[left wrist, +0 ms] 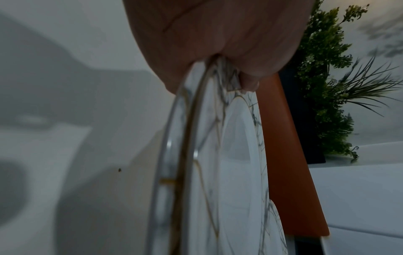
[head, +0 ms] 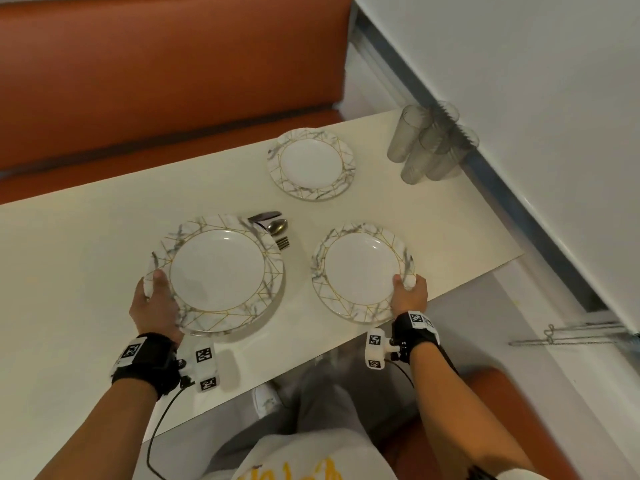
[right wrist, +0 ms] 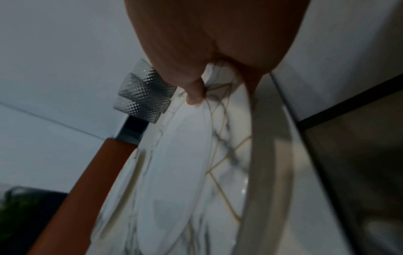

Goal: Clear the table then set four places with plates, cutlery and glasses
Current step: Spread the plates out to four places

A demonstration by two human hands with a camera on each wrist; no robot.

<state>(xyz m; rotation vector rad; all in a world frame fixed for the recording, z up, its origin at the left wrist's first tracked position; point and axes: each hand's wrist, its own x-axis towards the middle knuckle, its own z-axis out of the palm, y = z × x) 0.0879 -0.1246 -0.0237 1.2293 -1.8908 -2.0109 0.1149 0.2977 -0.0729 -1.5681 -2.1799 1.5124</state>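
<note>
**Table setting, plates partly distributed**

Plates: three positions visible on the cream table (head: 86,244). Far plate (head: 311,164) lies alone, right of centre. Near-right plate (head: 362,271) sits close to the near edge; the right hand (head: 409,292) pinches its near-right rim, thumb on top, fingers beneath. Near-left stack (head: 218,271): the left wrist view shows two rims one over the other, so apparently two plates together; the left hand (head: 156,303) grips their near-left rim, thumb on top, fingers curled under.

Cutlery (head: 273,228): a knife, spoon and fork lie bunched just beyond the stack, partly hidden by it. Not yet laid out.

Glasses (head: 429,143): textured grey tumblers clustered at the far right corner against the wall. Not yet distributed.

Judged progress: clearing looks done; two plates seem placed, the stacked pair remains to be separated, then cutlery and glasses for all four places.

Surroundings: orange bench (head: 173,71) along the far side, another at near right; greenery visible in the left wrist view.

Obstruction: the cutlery pile lies where the stack might slide farther; the near-right plate is near the table edge.
</note>
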